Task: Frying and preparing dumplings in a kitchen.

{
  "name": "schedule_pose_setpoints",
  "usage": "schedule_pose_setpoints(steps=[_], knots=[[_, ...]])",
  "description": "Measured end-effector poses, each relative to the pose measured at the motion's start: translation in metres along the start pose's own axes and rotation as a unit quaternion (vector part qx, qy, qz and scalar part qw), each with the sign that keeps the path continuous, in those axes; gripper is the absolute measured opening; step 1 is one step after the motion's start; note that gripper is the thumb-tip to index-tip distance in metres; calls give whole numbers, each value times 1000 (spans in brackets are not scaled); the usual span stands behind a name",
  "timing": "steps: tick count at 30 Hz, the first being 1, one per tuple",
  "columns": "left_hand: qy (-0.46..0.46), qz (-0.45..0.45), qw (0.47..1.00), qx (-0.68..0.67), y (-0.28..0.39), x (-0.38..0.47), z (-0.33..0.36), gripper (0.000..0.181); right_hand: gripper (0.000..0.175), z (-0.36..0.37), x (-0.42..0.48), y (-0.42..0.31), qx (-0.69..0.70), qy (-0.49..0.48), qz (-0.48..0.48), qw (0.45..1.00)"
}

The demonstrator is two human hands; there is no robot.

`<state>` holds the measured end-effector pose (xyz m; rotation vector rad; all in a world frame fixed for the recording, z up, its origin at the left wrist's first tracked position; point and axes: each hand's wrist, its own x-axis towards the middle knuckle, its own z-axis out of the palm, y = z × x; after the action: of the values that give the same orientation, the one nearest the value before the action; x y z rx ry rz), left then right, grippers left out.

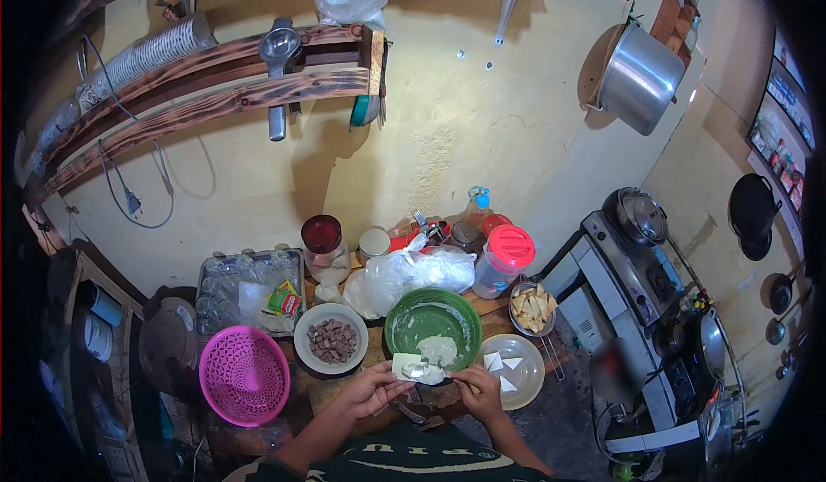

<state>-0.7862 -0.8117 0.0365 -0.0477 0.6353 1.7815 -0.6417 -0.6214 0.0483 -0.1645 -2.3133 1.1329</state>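
Observation:
My left hand [369, 393] holds a white flat piece [404, 364], perhaps tofu, by its left edge. In my right hand [479, 393] is a metal spoon [428, 373], its bowl up against the piece and smeared with white paste. Both are just over the near rim of a green plastic basin [419, 314], where a lump of white paste [439, 350] sits at the near side. Right of the basin, a pale plate [530, 375] bears several white triangular pieces [508, 384]. A white bowl [301, 358] of brownish cubes [332, 341] stands to the left.
A pink plastic basket [245, 376] stands at left, before a tray [201, 324] of glass jars. Behind the basin lie plastic bags [419, 270] and a red-lidded pitcher [510, 250]. A strainer [547, 334] holds golden triangular pieces [533, 308]. A gas stove [629, 269] is at right.

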Motion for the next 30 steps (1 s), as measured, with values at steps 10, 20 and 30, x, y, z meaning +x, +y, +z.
schedule_pose_setpoints(steps=[10,20,30], knots=[[79,89,993,23,-1,-9,-6,39,20,-2,-2,1,-58,16,-38,997],[110,196,970,93,5,-20,11,29,16,12,-6,72,-246,21,135,960],[108,140,972,153,-12,-18,14,26,22,42,21,7,134,-86,166,973]])
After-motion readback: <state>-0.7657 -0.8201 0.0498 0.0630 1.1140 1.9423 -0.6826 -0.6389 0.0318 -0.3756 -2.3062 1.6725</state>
